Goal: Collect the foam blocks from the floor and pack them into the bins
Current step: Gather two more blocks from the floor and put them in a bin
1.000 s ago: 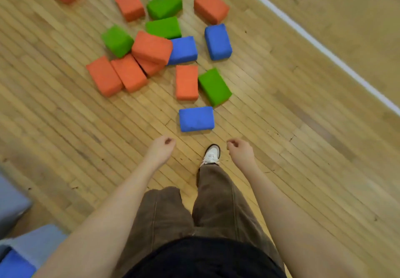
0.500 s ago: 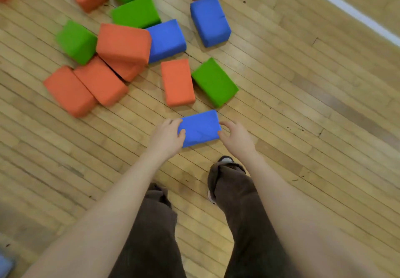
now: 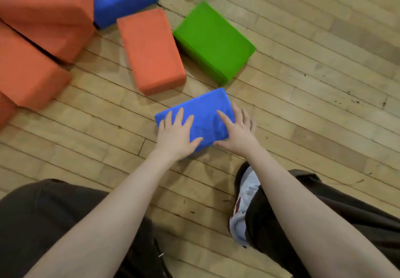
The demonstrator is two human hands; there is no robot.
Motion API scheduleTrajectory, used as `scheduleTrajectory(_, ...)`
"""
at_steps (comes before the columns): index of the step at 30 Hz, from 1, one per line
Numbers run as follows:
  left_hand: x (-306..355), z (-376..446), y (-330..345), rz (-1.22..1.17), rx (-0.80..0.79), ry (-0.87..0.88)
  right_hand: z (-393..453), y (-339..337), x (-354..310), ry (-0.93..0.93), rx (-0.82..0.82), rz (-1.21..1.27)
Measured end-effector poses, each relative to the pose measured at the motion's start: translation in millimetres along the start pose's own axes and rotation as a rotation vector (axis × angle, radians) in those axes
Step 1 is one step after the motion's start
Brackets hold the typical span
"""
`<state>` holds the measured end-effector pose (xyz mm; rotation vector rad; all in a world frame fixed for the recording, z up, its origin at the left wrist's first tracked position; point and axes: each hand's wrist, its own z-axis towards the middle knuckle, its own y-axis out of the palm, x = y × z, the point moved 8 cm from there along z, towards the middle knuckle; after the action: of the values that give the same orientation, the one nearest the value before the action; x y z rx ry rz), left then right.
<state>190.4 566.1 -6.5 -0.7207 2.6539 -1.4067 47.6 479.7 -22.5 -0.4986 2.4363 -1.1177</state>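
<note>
Blue block (image 3: 203,109) btwn L hand (image 3: 176,137) & R hand (image 3: 237,136)

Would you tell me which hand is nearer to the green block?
Right. The right hand grips the blue block just below the green block; the left hand holds its farther end.

left hand (image 3: 176,136) and right hand (image 3: 237,133) now gripping blue block (image 3: 203,113) — camera lower

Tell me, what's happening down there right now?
Left hand and right hand gripping the small blue foam block. Block at the wooden floor. Orange foam block and green foam block beyond, apart.
</note>
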Motion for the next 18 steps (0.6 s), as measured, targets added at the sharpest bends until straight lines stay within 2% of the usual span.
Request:
scheduleTrajectory(5,1,15,36,-0.025,-0.059,-0.043,11,21,13,-0.025,0.023,-0.042)
scheduleTrajectory(8,0,17,41,0.002,-0.024,-0.039,12,23,8,-0.037,0.086,0.064)
scheduleTrajectory(11,-2,15,38,0.04,0.016,0.008,6,20,4,-0.091,0.161,-0.002)
scheduleTrajectory(18,-30,5,19,-0.023,0.077,0.125,-11,-18,-36,-0.281,0.533,-0.165)
